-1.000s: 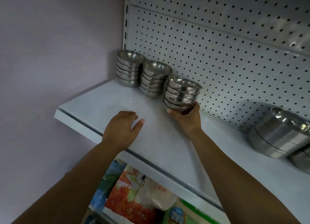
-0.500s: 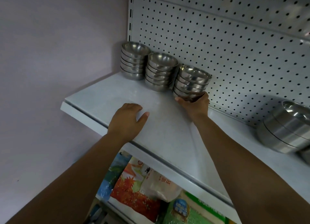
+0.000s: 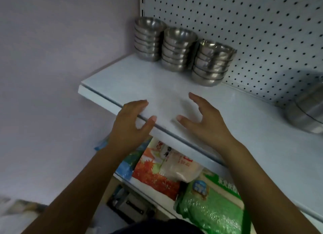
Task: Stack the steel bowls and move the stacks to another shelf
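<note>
Three stacks of small steel bowls stand in a row at the back left of the white shelf (image 3: 122, 79), against the pegboard: the left stack (image 3: 148, 39), the middle stack (image 3: 178, 49) and the right stack (image 3: 212, 62). My left hand (image 3: 131, 127) hovers at the shelf's front edge, fingers loosely spread and holding nothing. My right hand (image 3: 204, 121) is over the front of the shelf, fingers relaxed and empty, well short of the right stack.
A stack of larger steel bowls (image 3: 307, 109) lies tilted at the right edge of the shelf. The pegboard back panel (image 3: 244, 23) rises behind. Bagged goods (image 3: 167, 165) and a green bag (image 3: 209, 205) fill the shelf below. A wall is at the left.
My right hand has let go of the right stack and pulled back toward the shelf's front. My left hand has drawn back to the shelf edge. The right stack now stands by the pegboard.
</note>
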Demonstrator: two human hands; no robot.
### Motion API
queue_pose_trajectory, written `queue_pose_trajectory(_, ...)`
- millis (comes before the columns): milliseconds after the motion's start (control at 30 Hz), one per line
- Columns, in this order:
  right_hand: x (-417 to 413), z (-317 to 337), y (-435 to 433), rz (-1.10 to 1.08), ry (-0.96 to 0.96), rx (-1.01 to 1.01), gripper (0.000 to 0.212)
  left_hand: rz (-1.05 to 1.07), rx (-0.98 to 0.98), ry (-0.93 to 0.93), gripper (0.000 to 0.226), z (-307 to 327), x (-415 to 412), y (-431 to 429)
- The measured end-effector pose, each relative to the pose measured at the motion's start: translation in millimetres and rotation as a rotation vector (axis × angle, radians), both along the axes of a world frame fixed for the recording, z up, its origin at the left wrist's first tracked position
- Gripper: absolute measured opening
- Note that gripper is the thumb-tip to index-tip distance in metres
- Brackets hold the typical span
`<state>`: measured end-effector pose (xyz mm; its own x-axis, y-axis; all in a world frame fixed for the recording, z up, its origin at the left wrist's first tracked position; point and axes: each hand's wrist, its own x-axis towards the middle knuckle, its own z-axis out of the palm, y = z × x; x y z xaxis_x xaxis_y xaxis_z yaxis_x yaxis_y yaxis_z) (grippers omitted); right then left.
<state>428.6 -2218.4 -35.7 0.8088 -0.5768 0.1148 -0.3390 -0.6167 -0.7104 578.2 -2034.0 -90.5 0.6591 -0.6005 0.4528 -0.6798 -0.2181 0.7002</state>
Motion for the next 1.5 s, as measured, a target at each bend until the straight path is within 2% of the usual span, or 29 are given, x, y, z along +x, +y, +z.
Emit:
queue_pose_trajectory(100,-4,-8,50,0.187,0.003,-0.130,0.077,0.066,0.048,0.041,0.058,-14,-19,57)
queue_pose_trajectory(267,7,-36,137,0.411,-0.002,-0.047,0.070,0.294,0.170,0.053,0.058,-39,-50,174)
queue_pose_trajectory(500,11,-84,274,0.809,0.247,0.011,0.058,0.705,0.294,0.325,0.051,-57,-133,343)
queue_pose_trajectory(667,10,-86,384,1.052,0.383,-0.030,0.064,0.960,0.273,0.465,0.051,-63,-199,452)
queue_pose_trajectory(867,5,-85,522,1.250,0.407,-0.012,0.069,1.207,0.274,0.479,0.055,-55,-279,560)
queue_pose_trajectory(967,-6,-85,586,1.395,0.418,-0.011,0.067,1.346,0.280,0.488,0.056,-49,-330,599)
queue_pose_trajectory(1067,-16,-82,648,1.593,0.390,-0.094,0.064,1.510,0.276,0.515,0.059,-47,-378,624)
queue_pose_trajectory(1267,-46,-79,747,1.942,0.383,-0.166,0.063,1.849,0.115,0.626,0.054,-48,-446,640)
queue_pose_trajectory(1500,-86,-102,854,2.239,0.454,-0.231,0.061,2.104,-0.005,0.776,0.059,-58,-490,660)
